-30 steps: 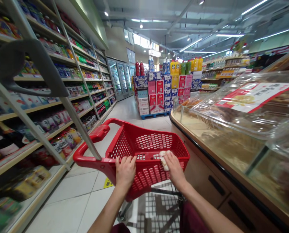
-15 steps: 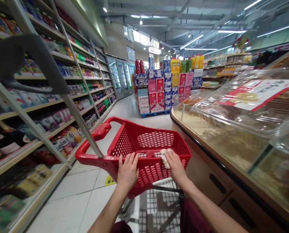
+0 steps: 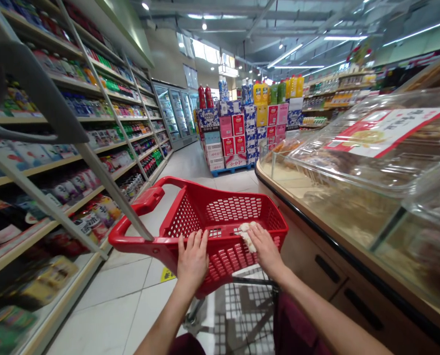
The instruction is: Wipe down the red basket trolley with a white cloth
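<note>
In front of me stands a red shopping cart with a perforated plastic basket, turned sideways. My left hand rests on the near rim of the basket, fingers stretched out and slightly apart. Under the closed fingers of my right hand is a crumpled white cloth, draped over the same rim further right. Part of the cloth lies hidden beneath that hand. At the upper left, a grey handle grip on a metal tube rises from the cart's handle end.
Shelves of drinks line the left side. On the right runs a wooden display counter with clear plastic food packs. Ahead, stacked drink cartons stand on a blue pallet, with glass-door fridges behind.
The view has shifted slightly, so the cart and shelves sit a little further left. My right hand and the cloth have moved slightly along with the rim; my left hand stays on it.
</note>
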Action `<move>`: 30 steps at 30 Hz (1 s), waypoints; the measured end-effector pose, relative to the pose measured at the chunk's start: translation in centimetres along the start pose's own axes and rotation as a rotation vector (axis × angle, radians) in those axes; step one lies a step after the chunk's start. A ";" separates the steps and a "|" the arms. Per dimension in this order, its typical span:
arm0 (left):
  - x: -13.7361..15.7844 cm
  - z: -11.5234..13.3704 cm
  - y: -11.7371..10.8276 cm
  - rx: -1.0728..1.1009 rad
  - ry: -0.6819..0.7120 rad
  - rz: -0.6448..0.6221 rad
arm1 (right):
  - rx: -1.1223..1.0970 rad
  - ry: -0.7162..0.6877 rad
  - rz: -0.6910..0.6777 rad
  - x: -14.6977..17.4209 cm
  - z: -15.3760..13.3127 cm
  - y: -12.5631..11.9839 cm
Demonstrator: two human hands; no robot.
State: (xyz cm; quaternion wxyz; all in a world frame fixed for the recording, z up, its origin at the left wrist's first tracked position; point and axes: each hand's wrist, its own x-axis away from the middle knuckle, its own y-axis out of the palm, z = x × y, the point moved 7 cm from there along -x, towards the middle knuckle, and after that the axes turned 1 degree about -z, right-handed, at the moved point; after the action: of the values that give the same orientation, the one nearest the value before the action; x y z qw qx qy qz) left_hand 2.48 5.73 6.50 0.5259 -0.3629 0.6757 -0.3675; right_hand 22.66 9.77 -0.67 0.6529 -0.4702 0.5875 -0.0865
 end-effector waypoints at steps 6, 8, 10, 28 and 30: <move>0.3 0.2 0.3 -0.017 -0.014 -0.006 | 0.117 0.303 0.014 1.5 6.9 -1.4; 0.2 0.2 0.4 -0.028 -0.021 -0.005 | 0.088 0.231 0.032 0.8 4.7 -0.8; 0.1 0.1 0.4 -0.033 -0.016 -0.005 | 0.041 0.091 0.034 -0.1 1.1 0.0; 0.2 0.3 0.6 -0.017 -0.009 0.014 | 0.022 -0.042 -0.041 -0.5 -0.8 0.3; 0.3 0.2 0.7 -0.010 -0.017 0.016 | 0.084 0.099 -0.062 0.3 3.3 -0.7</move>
State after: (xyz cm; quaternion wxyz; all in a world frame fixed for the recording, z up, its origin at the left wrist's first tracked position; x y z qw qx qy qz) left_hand 2.54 5.78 5.72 0.5328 -0.3635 0.6758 -0.3567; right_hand 25.80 10.89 -0.80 0.6393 -0.4554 0.6000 -0.1544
